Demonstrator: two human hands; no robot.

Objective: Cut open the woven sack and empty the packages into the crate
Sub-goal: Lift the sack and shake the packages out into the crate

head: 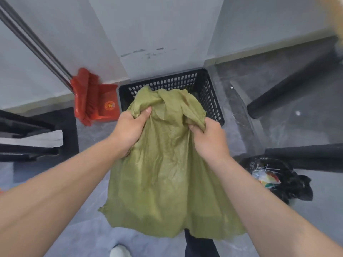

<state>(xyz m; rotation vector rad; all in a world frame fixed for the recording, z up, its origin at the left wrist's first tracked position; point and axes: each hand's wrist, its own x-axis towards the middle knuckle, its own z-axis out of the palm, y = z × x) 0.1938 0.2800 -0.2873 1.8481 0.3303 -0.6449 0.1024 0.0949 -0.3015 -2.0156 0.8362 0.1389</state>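
A limp olive-green woven sack (163, 173) hangs in front of me, and both hands bunch its cloth. My left hand (130, 130) grips a fold on the sack's left side. My right hand (207, 140) clutches a fold on the right. The sack's far end droops over the near rim of a black perforated plastic crate (209, 93) that stands on the floor against the wall. The sack covers most of the crate's inside, so no packages show. The sack's frayed near edge hangs by my legs.
A red broom and dustpan (94, 101) lean against the wall left of the crate. A black bin bag with scraps (278, 179) sits on the right, near black table legs (289, 89). A dark shelf unit (31, 138) stands at the left on the grey floor.
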